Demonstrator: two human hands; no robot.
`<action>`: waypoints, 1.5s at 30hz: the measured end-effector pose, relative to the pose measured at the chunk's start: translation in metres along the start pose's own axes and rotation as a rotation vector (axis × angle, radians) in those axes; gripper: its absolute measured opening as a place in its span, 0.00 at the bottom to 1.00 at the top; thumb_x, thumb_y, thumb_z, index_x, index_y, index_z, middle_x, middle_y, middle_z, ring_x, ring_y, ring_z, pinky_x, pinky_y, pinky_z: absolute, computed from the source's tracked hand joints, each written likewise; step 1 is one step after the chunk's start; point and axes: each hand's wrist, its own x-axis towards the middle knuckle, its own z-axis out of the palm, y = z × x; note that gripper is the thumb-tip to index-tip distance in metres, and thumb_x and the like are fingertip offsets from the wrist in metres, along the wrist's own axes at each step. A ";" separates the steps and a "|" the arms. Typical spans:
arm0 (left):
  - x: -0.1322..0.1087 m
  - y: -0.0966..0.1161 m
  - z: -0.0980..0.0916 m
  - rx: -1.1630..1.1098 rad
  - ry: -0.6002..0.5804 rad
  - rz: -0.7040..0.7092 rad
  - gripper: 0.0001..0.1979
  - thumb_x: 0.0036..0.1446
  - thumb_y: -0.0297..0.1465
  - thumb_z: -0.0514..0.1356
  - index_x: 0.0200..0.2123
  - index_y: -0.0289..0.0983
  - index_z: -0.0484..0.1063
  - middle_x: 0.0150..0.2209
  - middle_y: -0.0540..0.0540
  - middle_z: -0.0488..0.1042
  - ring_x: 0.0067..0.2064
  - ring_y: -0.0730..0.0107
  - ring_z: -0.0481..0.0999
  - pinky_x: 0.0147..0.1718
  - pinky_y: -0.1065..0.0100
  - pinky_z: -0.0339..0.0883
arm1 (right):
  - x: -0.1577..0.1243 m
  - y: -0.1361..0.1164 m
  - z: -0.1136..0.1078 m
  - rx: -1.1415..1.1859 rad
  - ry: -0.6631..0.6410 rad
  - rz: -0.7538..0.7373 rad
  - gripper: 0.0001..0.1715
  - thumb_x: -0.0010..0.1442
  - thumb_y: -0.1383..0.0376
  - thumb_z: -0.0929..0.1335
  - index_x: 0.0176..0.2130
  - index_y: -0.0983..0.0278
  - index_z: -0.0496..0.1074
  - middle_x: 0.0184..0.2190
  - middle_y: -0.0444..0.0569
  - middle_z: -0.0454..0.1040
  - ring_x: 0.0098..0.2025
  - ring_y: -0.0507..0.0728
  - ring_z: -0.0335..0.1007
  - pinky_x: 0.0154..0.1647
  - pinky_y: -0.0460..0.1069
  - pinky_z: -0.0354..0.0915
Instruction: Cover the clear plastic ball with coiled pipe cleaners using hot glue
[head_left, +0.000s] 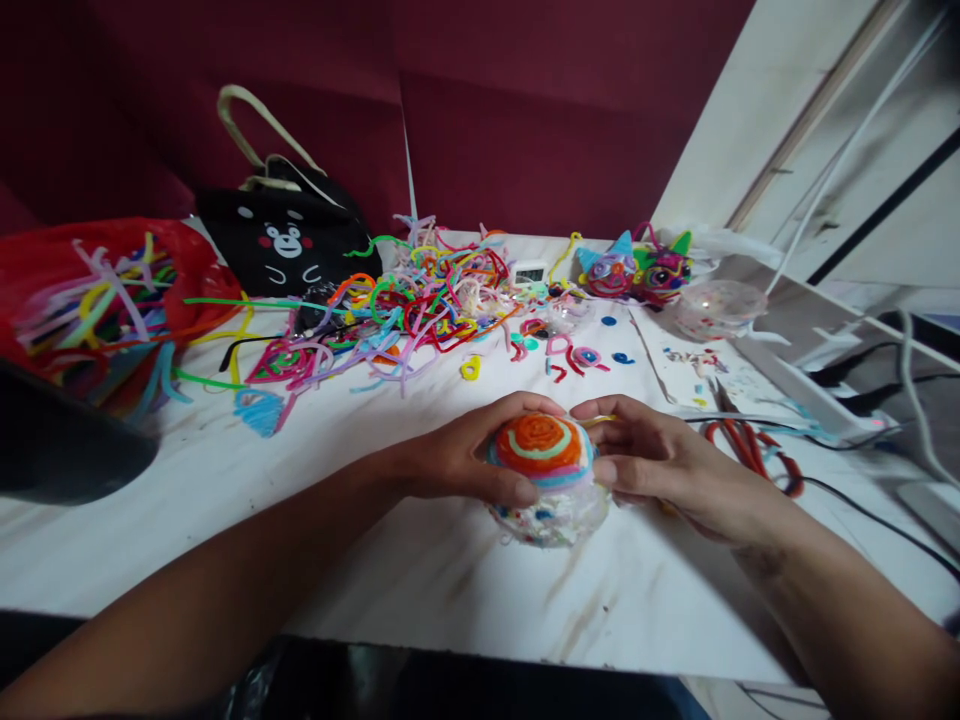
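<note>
An upturned clear plastic bowl (555, 520) stands on the white table near its front edge. Pipe cleaners wound in orange, pale green, blue and pink form a coiled dome (541, 440) over its top. My left hand (480, 450) is wrapped round the dome's left side, thumb in front and fingers behind. Against the right side, my right hand (649, 460) has its fingers curled and thumb touching the dome. A bit of yellow pipe cleaner (604, 420) shows at its fingers and appears pinched there; its full length is hidden.
Loose pipe cleaners (442, 300) lie heaped at the back, with more in a red bag (195, 280). A black bag (285, 235) stands behind. Two decorated figures (611, 268) and another clear bowl (720, 308) are back right. Orange-handled pliers (750, 445) lie beside cables.
</note>
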 end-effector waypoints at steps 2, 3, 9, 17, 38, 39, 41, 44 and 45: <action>0.001 -0.001 0.000 -0.009 -0.003 0.014 0.35 0.44 0.38 0.70 0.54 0.36 0.62 0.48 0.41 0.71 0.47 0.59 0.71 0.43 0.62 0.65 | 0.000 0.000 0.000 0.013 0.006 0.003 0.33 0.47 0.59 0.78 0.49 0.61 0.65 0.38 0.49 0.75 0.34 0.54 0.71 0.28 0.47 0.63; 0.001 -0.001 0.000 -0.004 0.001 0.023 0.35 0.44 0.38 0.70 0.54 0.36 0.62 0.48 0.40 0.71 0.47 0.58 0.71 0.43 0.62 0.66 | 0.000 0.000 0.000 0.019 0.008 0.004 0.33 0.47 0.59 0.78 0.49 0.61 0.65 0.39 0.49 0.75 0.33 0.53 0.70 0.27 0.46 0.62; 0.001 -0.006 -0.003 0.143 0.036 0.079 0.35 0.44 0.39 0.68 0.55 0.37 0.63 0.48 0.41 0.71 0.46 0.59 0.72 0.42 0.62 0.66 | 0.000 -0.002 0.002 0.041 0.029 0.036 0.35 0.45 0.60 0.79 0.49 0.62 0.64 0.37 0.48 0.74 0.30 0.50 0.67 0.24 0.44 0.59; -0.001 -0.003 0.000 0.215 0.079 0.110 0.33 0.43 0.35 0.66 0.54 0.37 0.63 0.45 0.43 0.73 0.43 0.60 0.73 0.41 0.62 0.67 | 0.000 0.001 0.003 0.046 0.006 0.028 0.36 0.48 0.60 0.78 0.51 0.62 0.62 0.40 0.49 0.73 0.31 0.49 0.66 0.24 0.43 0.60; -0.001 -0.013 -0.012 0.361 0.115 0.303 0.35 0.45 0.36 0.68 0.56 0.39 0.61 0.51 0.40 0.67 0.49 0.55 0.71 0.46 0.58 0.68 | 0.002 0.011 0.013 0.358 0.065 0.022 0.50 0.39 0.65 0.81 0.56 0.60 0.59 0.33 0.44 0.75 0.28 0.52 0.72 0.25 0.46 0.70; -0.001 -0.014 -0.012 0.357 0.131 0.319 0.35 0.45 0.36 0.68 0.57 0.39 0.61 0.51 0.39 0.67 0.50 0.54 0.71 0.47 0.58 0.68 | 0.002 0.012 0.014 0.378 0.070 0.017 0.50 0.39 0.66 0.81 0.56 0.60 0.60 0.32 0.44 0.76 0.28 0.52 0.73 0.26 0.46 0.70; 0.000 -0.016 -0.013 0.330 0.154 0.342 0.37 0.45 0.35 0.68 0.58 0.40 0.60 0.52 0.39 0.68 0.51 0.54 0.72 0.49 0.57 0.67 | 0.003 0.015 0.015 0.406 0.077 0.012 0.50 0.39 0.66 0.81 0.56 0.59 0.61 0.31 0.43 0.76 0.28 0.52 0.73 0.27 0.46 0.70; 0.001 -0.018 -0.013 0.301 0.179 0.413 0.40 0.43 0.35 0.70 0.59 0.40 0.59 0.52 0.38 0.68 0.54 0.52 0.71 0.52 0.55 0.65 | 0.003 0.016 0.018 0.439 0.085 0.013 0.51 0.38 0.66 0.82 0.57 0.59 0.62 0.30 0.42 0.76 0.27 0.51 0.73 0.27 0.46 0.70; 0.001 -0.018 -0.013 0.297 0.181 0.439 0.41 0.42 0.35 0.71 0.59 0.40 0.59 0.52 0.38 0.67 0.54 0.52 0.71 0.53 0.55 0.65 | 0.003 0.015 0.019 0.449 0.088 0.017 0.51 0.38 0.66 0.82 0.57 0.58 0.62 0.30 0.42 0.76 0.27 0.51 0.73 0.27 0.46 0.70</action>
